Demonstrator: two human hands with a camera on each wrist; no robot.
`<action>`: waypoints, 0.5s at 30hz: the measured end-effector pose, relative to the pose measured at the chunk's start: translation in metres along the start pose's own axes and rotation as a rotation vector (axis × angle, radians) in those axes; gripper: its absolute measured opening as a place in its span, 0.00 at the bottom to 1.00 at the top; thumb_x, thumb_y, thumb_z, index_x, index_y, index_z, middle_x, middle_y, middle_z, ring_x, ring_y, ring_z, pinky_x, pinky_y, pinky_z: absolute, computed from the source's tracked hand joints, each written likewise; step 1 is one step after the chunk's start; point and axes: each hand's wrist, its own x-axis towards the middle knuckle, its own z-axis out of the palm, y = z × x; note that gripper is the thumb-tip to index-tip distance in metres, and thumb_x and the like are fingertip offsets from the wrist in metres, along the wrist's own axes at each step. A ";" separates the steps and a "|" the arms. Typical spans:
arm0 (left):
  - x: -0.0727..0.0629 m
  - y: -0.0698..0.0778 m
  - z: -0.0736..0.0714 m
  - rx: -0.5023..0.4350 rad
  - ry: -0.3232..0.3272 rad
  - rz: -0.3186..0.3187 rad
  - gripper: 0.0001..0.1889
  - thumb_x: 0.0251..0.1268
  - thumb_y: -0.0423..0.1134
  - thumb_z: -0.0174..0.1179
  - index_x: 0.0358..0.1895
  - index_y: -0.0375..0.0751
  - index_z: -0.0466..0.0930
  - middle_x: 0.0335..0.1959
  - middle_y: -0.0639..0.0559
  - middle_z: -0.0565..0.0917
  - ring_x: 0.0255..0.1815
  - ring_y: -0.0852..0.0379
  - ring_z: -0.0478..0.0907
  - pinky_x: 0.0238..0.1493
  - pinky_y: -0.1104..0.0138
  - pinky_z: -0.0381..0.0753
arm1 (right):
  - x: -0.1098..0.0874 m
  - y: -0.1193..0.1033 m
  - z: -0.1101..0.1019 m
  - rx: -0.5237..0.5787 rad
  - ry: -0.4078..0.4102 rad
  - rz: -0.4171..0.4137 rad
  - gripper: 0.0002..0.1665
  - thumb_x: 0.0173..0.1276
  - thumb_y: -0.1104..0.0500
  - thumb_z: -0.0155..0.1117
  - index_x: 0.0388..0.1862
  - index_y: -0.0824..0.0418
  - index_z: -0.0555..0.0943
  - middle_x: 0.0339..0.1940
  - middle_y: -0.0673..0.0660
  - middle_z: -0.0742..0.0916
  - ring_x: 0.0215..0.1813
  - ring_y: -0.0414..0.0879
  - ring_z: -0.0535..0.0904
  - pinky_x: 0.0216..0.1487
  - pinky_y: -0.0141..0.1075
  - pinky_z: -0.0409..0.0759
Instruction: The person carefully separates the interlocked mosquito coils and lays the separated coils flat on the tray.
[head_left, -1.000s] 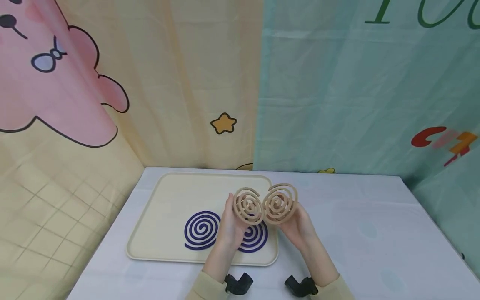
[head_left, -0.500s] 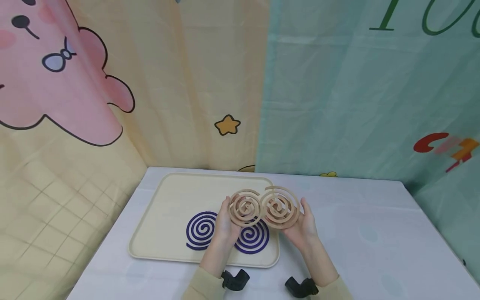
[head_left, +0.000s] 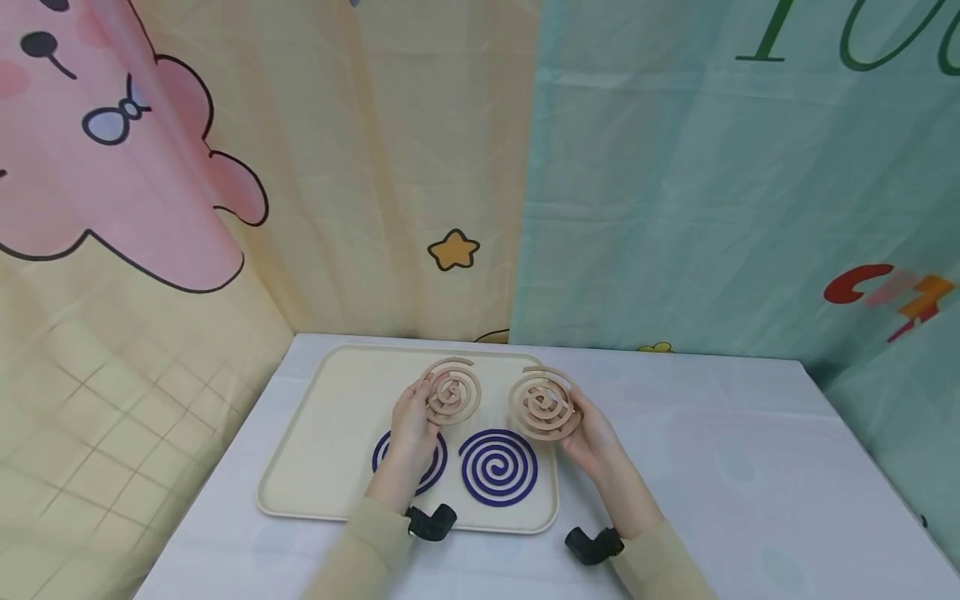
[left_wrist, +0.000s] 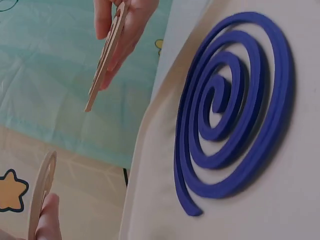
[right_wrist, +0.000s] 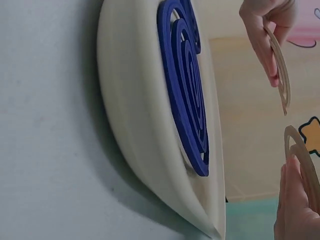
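My left hand [head_left: 405, 432] grips a tan mosquito coil [head_left: 452, 402] by its left edge, raised above the tray. Opposite it, my right hand [head_left: 596, 437] holds a second tan mosquito coil [head_left: 543, 405] from its right side and from behind. A gap separates the two tan coils, and both stand tilted up. Below them, a dark blue mosquito coil [head_left: 495, 468] lies flat on the cream tray [head_left: 281, 467]. Another blue coil [head_left: 437, 468] beside it is partly hidden by my left hand. The left wrist view shows one blue coil [left_wrist: 227, 105] whole.
The tray rests on a table with a white cloth [head_left: 712, 483]. Behind hang a beige curtain [head_left: 390, 167] and a teal curtain [head_left: 660, 183]. A black wrist mount [head_left: 433, 523] sits on my left wrist, another [head_left: 594, 547] on my right.
The two tan coils, earlier side by side with their edges meeting or overlapping, have come apart. My left hand has moved left with its coil, uncovering the right blue coil and covering part of the left one.
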 end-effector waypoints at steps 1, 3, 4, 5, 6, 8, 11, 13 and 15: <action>0.004 0.002 -0.002 0.015 0.013 -0.005 0.25 0.82 0.36 0.36 0.73 0.27 0.50 0.79 0.42 0.55 0.79 0.47 0.55 0.77 0.61 0.59 | 0.003 0.000 0.000 0.007 0.005 0.007 0.32 0.83 0.53 0.24 0.80 0.63 0.39 0.81 0.62 0.49 0.80 0.49 0.49 0.75 0.32 0.63; 0.013 0.006 -0.006 0.038 0.036 -0.014 0.25 0.82 0.37 0.37 0.73 0.27 0.51 0.78 0.42 0.56 0.78 0.48 0.57 0.76 0.63 0.61 | 0.010 0.001 -0.001 0.019 0.012 0.012 0.32 0.83 0.54 0.23 0.80 0.64 0.37 0.82 0.62 0.47 0.81 0.50 0.44 0.76 0.32 0.60; 0.017 0.007 -0.008 0.049 0.043 -0.018 0.25 0.81 0.37 0.37 0.73 0.28 0.52 0.78 0.41 0.57 0.78 0.48 0.58 0.75 0.63 0.62 | 0.013 0.001 -0.001 0.031 0.013 0.015 0.32 0.83 0.55 0.23 0.80 0.64 0.37 0.82 0.62 0.47 0.81 0.50 0.43 0.76 0.32 0.60; 0.021 0.009 -0.010 0.058 0.048 -0.027 0.25 0.81 0.37 0.38 0.73 0.28 0.52 0.77 0.41 0.58 0.77 0.48 0.58 0.75 0.64 0.63 | 0.016 0.001 -0.001 0.031 0.007 0.016 0.32 0.83 0.55 0.22 0.80 0.64 0.37 0.82 0.62 0.46 0.81 0.50 0.43 0.76 0.31 0.59; 0.025 0.010 -0.012 0.055 0.047 -0.038 0.25 0.81 0.37 0.37 0.74 0.28 0.51 0.78 0.40 0.57 0.77 0.49 0.58 0.75 0.65 0.63 | 0.019 0.001 -0.001 0.031 -0.001 0.016 0.32 0.83 0.55 0.21 0.80 0.65 0.36 0.82 0.62 0.45 0.81 0.50 0.42 0.77 0.31 0.58; 0.032 0.012 -0.016 0.033 0.048 -0.064 0.25 0.82 0.36 0.37 0.75 0.29 0.50 0.78 0.40 0.57 0.77 0.49 0.58 0.74 0.66 0.63 | 0.023 0.001 -0.001 0.020 -0.010 0.018 0.32 0.83 0.56 0.21 0.80 0.66 0.36 0.82 0.62 0.45 0.81 0.49 0.41 0.75 0.29 0.60; 0.040 0.013 -0.022 -0.002 0.046 -0.107 0.26 0.82 0.35 0.34 0.76 0.30 0.46 0.78 0.39 0.56 0.77 0.51 0.58 0.71 0.70 0.66 | 0.028 0.001 -0.001 -0.016 -0.027 0.034 0.32 0.82 0.56 0.19 0.79 0.67 0.36 0.82 0.63 0.44 0.81 0.49 0.41 0.71 0.26 0.65; 0.044 0.013 -0.024 0.005 0.055 -0.133 0.26 0.82 0.35 0.33 0.77 0.32 0.45 0.77 0.39 0.58 0.76 0.53 0.61 0.67 0.75 0.70 | 0.029 0.003 -0.001 -0.037 -0.016 0.044 0.32 0.82 0.56 0.18 0.79 0.68 0.37 0.81 0.64 0.46 0.79 0.47 0.49 0.64 0.25 0.70; 0.046 0.011 -0.026 0.015 0.060 -0.154 0.26 0.82 0.35 0.32 0.77 0.34 0.45 0.77 0.40 0.58 0.74 0.55 0.63 0.64 0.77 0.72 | 0.029 0.004 -0.002 -0.053 -0.013 0.049 0.32 0.82 0.56 0.19 0.79 0.68 0.37 0.80 0.65 0.51 0.73 0.44 0.63 0.60 0.24 0.73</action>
